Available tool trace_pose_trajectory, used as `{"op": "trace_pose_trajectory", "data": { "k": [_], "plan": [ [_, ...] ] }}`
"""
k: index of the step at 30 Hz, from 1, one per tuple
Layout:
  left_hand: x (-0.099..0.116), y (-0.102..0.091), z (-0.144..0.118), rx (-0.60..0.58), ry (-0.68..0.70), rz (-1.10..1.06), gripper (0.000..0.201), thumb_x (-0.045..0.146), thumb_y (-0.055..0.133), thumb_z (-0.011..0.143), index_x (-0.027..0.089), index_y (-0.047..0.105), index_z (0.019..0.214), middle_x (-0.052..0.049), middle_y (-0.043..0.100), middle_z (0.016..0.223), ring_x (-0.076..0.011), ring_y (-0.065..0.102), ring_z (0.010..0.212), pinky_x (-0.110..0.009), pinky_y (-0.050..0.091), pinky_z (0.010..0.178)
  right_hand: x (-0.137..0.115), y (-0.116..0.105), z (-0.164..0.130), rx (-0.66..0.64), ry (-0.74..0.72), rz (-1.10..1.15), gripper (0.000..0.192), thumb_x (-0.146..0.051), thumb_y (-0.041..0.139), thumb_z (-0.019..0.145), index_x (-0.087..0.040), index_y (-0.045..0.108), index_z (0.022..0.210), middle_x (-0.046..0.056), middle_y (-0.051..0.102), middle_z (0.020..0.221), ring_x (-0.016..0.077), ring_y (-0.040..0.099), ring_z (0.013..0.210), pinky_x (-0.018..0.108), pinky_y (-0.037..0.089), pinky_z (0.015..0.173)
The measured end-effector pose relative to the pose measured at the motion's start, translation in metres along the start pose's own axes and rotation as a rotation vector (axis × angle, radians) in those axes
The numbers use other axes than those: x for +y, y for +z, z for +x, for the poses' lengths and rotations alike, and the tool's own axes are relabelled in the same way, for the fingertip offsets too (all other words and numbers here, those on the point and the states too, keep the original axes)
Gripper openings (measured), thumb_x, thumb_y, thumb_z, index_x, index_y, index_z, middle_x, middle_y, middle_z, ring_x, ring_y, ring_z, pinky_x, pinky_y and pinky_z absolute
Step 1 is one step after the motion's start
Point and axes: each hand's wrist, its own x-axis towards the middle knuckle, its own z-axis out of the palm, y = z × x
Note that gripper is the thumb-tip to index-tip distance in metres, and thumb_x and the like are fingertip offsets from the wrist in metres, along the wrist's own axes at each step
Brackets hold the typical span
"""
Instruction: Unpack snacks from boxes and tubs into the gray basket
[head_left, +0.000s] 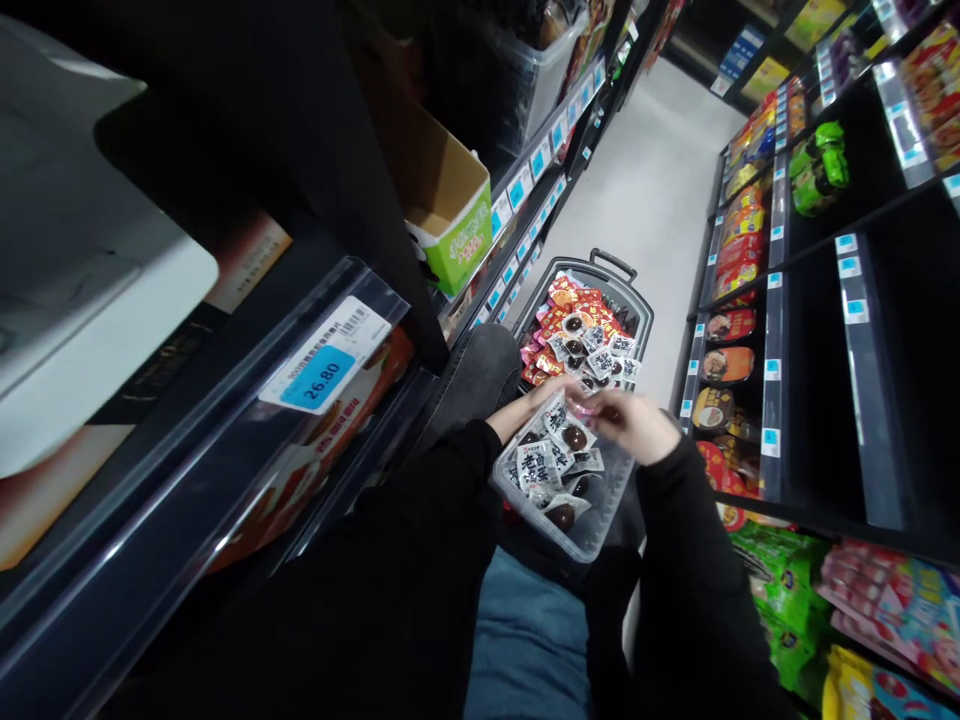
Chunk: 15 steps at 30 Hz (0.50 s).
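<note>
The black-sleeved left arm (427,485) and right arm (697,550) are slanting toward each other right of the frame's centre; the left hand (546,393) is pointing up-right, the right hand (634,422) leftward, its fingers (604,403) looking blurred.

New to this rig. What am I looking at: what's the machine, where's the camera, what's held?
No machine here: one person works with bare hands, and the single picture comes from a camera on their head, looking forward and down. We are in a shop aisle with stocked shelves on both sides. A clear plastic tub of wrapped dark, round items is in front of the wearer. The left hand is at its far end and seems to steady it. The right hand is blurred there; whether it grips anything is unclear. Beyond stands a dark basket with red packets and more white-wrapped ones.
</note>
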Motion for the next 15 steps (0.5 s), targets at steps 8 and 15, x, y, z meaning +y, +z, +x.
{"op": "trace_pose_trajectory", "data": {
  "k": [8, 15],
  "plan": [
    [0.010, 0.007, -0.003, -0.014, 0.002, 0.147, 0.047, 0.046, 0.047, 0.086, 0.006, 0.072, 0.094, -0.012, 0.072, 0.081, -0.0213, 0.066, 0.082, -0.031, 0.045, 0.089, -0.021, 0.076, 0.016, -0.149, 0.181, -0.328, 0.070, -0.022, 0.065, 0.083, 0.003, 0.033, 0.140, 0.033, 0.053, 0.130, 0.0353, 0.057, 0.122, 0.045, 0.047, 0.099],
    [0.008, 0.008, -0.017, 0.030, 0.133, 0.224, 0.048, 0.047, 0.046, 0.085, 0.008, 0.073, 0.092, -0.010, 0.072, 0.082, -0.0190, 0.063, 0.078, -0.028, 0.044, 0.079, -0.033, 0.068, 0.025, -0.197, 0.237, -0.454, 0.053, -0.019, 0.055, 0.083, 0.004, 0.043, 0.129, 0.030, 0.064, 0.112, 0.0336, 0.066, 0.104, 0.039, 0.052, 0.089]
  ]
}}
